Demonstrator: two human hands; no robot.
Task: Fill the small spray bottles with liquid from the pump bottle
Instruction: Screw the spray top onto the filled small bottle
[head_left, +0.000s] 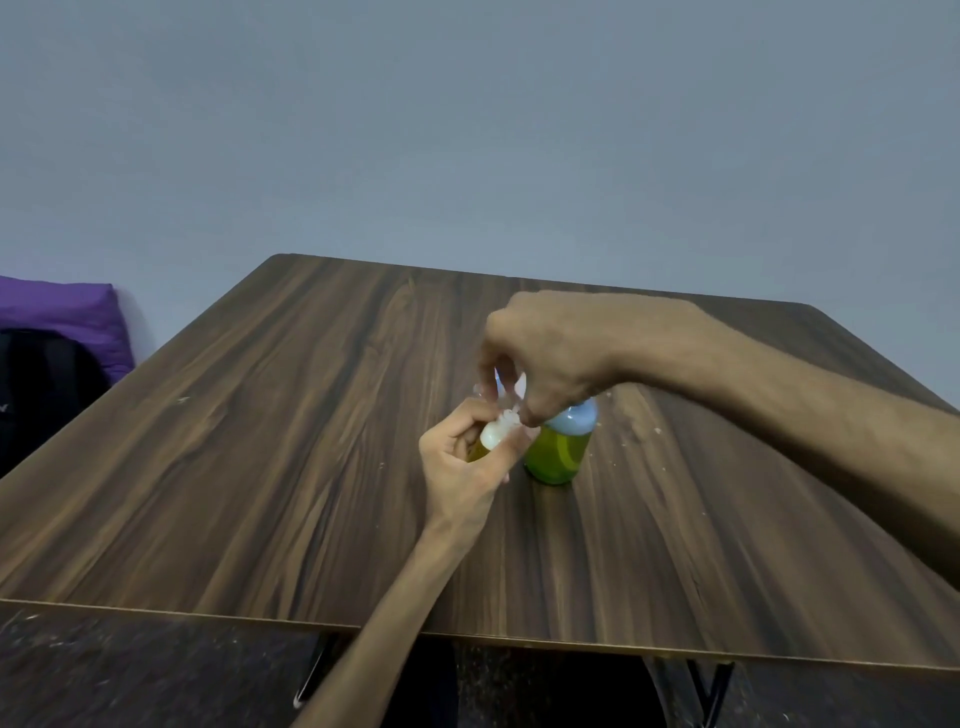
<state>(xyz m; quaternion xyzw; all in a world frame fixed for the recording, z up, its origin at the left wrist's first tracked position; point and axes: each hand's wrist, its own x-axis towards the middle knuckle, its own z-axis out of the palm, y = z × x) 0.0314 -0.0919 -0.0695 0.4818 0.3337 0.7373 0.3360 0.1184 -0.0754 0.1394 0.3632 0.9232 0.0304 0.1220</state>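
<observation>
a dark speckled floor (130, 670) is seen nearest, below the front edge of a wood-grain table (260, 467). above the table's middle, a small spray bottle (491, 439) with a white neck and yellowish contents is gripped in the curled fingers of the left hand (467, 467). just beside it on the right, a pump bottle (558, 452) of green liquid with a pale blue top is stood upright on the table. the top of the pump bottle is covered by the right hand (545, 353), fingers bent down around the pump head. no label or writing can be read on either bottle. farther left, a black bag (41, 384) and a purple cushion (67, 312) are set against a grey wall (467, 130).
</observation>
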